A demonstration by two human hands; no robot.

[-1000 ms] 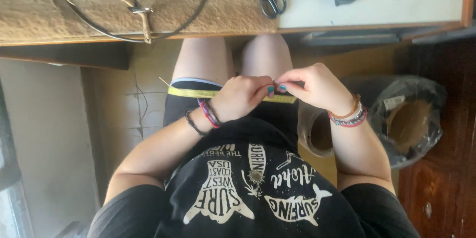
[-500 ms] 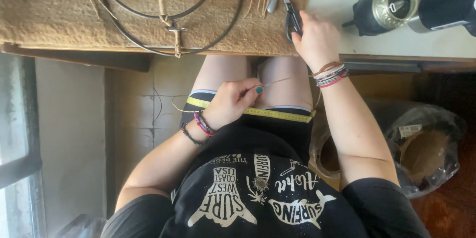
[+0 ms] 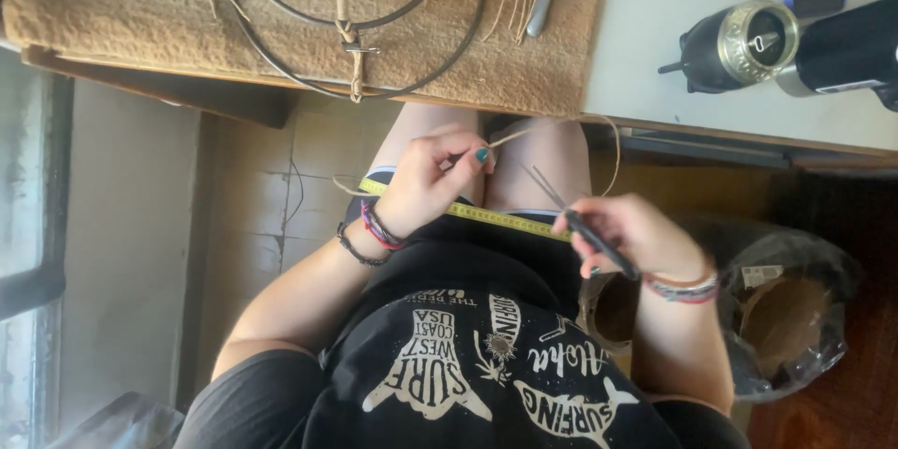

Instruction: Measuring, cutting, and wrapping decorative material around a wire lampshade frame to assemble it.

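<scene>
Fingers of the right hand (image 3: 636,236), which half a second ago reached to the table (image 3: 730,122), now close around black scissors (image 3: 599,241) over the lap, while the left hand (image 3: 435,178) pinches a thin straw strand (image 3: 552,123) above the yellow tape measure (image 3: 496,217).

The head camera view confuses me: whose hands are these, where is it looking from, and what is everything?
The camera sits on a person's head and looks down at their own lap and desk edge. The left hand pinches a thin straw-coloured strand above a yellow measuring tape laid across the thighs. The right hand holds dark scissors, blades open. On the desk, a woven mat carries wire hoops; a dark cup with a metal rim stands on the bare part.
</scene>
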